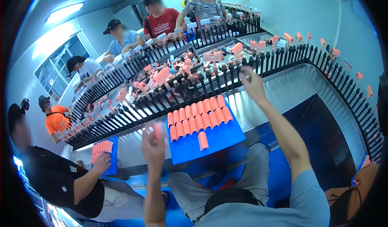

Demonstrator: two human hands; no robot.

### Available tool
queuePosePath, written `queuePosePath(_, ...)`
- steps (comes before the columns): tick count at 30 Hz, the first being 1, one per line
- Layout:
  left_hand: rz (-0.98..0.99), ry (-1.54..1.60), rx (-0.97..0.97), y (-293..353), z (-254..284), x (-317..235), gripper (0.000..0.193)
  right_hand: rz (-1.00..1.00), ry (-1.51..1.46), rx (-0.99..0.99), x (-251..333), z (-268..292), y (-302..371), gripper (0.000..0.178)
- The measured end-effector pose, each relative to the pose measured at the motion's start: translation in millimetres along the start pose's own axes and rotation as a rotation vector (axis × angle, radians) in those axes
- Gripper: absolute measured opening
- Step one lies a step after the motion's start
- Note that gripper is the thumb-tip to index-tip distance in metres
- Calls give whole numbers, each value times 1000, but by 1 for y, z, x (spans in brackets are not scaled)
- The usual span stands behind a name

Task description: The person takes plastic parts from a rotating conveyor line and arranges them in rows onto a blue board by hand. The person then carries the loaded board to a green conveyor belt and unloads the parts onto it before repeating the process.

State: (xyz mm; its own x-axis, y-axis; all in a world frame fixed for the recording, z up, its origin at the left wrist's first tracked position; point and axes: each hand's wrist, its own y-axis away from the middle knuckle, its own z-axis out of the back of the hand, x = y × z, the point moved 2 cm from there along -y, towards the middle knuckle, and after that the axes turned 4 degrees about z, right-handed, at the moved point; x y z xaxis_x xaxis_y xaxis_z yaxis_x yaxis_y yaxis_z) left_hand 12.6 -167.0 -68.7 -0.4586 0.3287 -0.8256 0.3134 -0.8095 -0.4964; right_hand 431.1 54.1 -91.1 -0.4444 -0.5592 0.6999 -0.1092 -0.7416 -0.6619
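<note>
My left hand (pixel 153 147) is raised left of a blue board (pixel 226 143), its fingers closed round a curved salmon-pink plastic piece (pixel 157 132), blurred by motion. On the board lie two neat rows of salmon-pink half-round shells (pixel 199 122). One single shell (pixel 203 141) rests apart, below them. My right hand (pixel 252 85) reaches forward to the row of black upright posts (pixel 231 74), fingers curled beside a post; something dark shows between them, too small to name. Pink molded parts (pixel 213 57) sit on some posts nearby.
Behind the posts, metal trays (pixel 198 61) hold a heap of pink parts (pixel 161 76). The post line curves round to my right along a steel ledge (pixel 291 79). At my left a co-worker in black (pixel 52 182) touches shells on another blue board (pixel 113 162). Several people work across the line.
</note>
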Motion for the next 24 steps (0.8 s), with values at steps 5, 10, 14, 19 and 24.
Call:
queuePosePath(5,400,381,-46,151,13,23,41,86,239,55,69,-40,-116,50)
queuePosePath(10,638,494,-66,223,28,35,40,479,746,587,110,-76,-150,41)
queuePosePath(14,647,499,-38,237,46,56,40,488,941,753,139,-113,-158,36)
queuePosePath(19,616,534,-56,232,71,64,40,475,873,687,163,-153,-144,39)
queuePosePath(24,578,511,-86,237,84,61,39,341,677,643,169,-179,-131,37)
